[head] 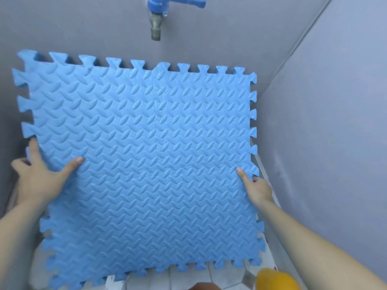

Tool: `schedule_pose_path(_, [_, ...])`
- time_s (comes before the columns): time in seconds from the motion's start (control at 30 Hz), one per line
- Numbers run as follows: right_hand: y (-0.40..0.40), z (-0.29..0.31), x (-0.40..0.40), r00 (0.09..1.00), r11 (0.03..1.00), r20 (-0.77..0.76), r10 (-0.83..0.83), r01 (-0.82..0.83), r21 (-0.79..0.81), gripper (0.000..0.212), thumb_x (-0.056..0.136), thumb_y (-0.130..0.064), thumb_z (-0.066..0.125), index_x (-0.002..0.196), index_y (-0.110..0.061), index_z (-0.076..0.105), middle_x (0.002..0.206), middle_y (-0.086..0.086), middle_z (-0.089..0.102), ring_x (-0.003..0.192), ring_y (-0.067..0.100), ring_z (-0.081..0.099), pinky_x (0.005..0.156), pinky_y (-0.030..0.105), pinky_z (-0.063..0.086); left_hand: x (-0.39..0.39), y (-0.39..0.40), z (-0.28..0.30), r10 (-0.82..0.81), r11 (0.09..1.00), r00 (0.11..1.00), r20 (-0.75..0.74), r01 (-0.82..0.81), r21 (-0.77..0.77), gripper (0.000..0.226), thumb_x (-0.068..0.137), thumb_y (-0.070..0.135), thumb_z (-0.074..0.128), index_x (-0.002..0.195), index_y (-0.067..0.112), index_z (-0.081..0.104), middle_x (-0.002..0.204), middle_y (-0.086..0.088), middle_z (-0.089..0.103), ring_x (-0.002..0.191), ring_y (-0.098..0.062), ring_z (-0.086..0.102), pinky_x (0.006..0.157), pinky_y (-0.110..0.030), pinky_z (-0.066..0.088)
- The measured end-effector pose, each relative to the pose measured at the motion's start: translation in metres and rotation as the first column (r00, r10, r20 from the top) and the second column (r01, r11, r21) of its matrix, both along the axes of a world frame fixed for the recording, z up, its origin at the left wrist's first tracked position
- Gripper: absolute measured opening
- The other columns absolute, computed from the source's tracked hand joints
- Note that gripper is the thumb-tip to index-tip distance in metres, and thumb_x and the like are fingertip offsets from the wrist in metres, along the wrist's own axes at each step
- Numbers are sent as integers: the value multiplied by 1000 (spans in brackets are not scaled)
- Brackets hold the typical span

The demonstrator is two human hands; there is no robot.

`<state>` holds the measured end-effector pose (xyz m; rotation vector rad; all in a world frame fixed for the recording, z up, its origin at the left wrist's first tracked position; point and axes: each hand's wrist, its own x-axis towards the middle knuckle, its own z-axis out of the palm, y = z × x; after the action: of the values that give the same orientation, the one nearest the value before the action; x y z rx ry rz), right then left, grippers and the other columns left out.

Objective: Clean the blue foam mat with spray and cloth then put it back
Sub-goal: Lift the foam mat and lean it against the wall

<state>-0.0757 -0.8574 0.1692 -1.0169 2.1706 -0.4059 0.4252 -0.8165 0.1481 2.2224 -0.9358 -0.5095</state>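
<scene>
Head view: left hand (39,174) grips the blue foam mat (146,143) at its left edge, thumb on top. Mat held up against the grey wall, below the blue tap (165,9). Right hand (256,188) pinches the right edge. Looks like repositioning; next, spray and cloth needed, neither visible.

Corner of a small washing area as I look down into it. Plain grey walls (335,101) meet in a corner seam at upper right. A tap (156,17) with a blue lever handle and metal spout projects from the facing wall. Below me, a white tiled floor (188,277) with thin grout lines; lighting soft and even
</scene>
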Motion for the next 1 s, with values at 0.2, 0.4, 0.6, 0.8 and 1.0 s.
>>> schedule_pose_path(0.2, [9, 44, -1, 998, 999, -59, 13, -10, 53, 81, 76, -76, 54, 107, -3, 66, 112, 8, 69, 83, 15, 63, 76, 33, 43, -40, 16, 56, 12, 985, 1000, 26, -16, 171, 112, 71, 64, 67, 151, 28, -2, 145, -24, 19, 129, -49, 30, 109, -57, 28])
schedule_pose_path(0.4, [22, 110, 3, 995, 992, -95, 37, -25, 122, 89, 77, -75, 56, 111, 7, 64, 135, 5, 59, 98, 27, 65, 79, 38, 48, -37, 45, 105, -2, 973, 1000, 13, -1, 231, 107, 74, 64, 64, 151, 27, -1, 147, -17, 16, 132, -43, 25, 106, -59, 31])
schedule_pose_path(0.6, [8, 187, 16, 994, 980, -92, 60, -41, 196, 77, 74, -74, 61, 109, -6, 67, 131, 2, 61, 100, 23, 64, 73, 31, 44, -66, 84, 170, -97, 961, 995, -12, 97, 258, 107, 73, 65, 64, 152, 19, 8, 147, -24, 20, 134, -44, 26, 110, -56, 27])
schedule_pose_path(0.8, [-12, 236, 48, 984, 936, -144, 109, -53, 348, 78, 77, -70, 62, 124, -8, 60, 125, 11, 63, 110, 30, 62, 70, 31, 45, -168, 129, 239, -725, 581, 656, -211, 747, 323, 104, 62, 96, 16, 149, 41, 5, 161, 4, 4, 148, -15, 4, 119, -40, 3])
schedule_pose_path(1.0, [-10, 254, 69, 964, 904, -195, 178, -82, 420, 73, 87, -60, 58, 134, -5, 52, 137, 13, 56, 125, 30, 54, 98, 36, 45, -196, 144, 293, -929, 202, 274, -250, 939, 278, 100, 66, 92, 37, 146, 50, -7, 156, 16, -14, 146, -8, -14, 117, -26, -8])
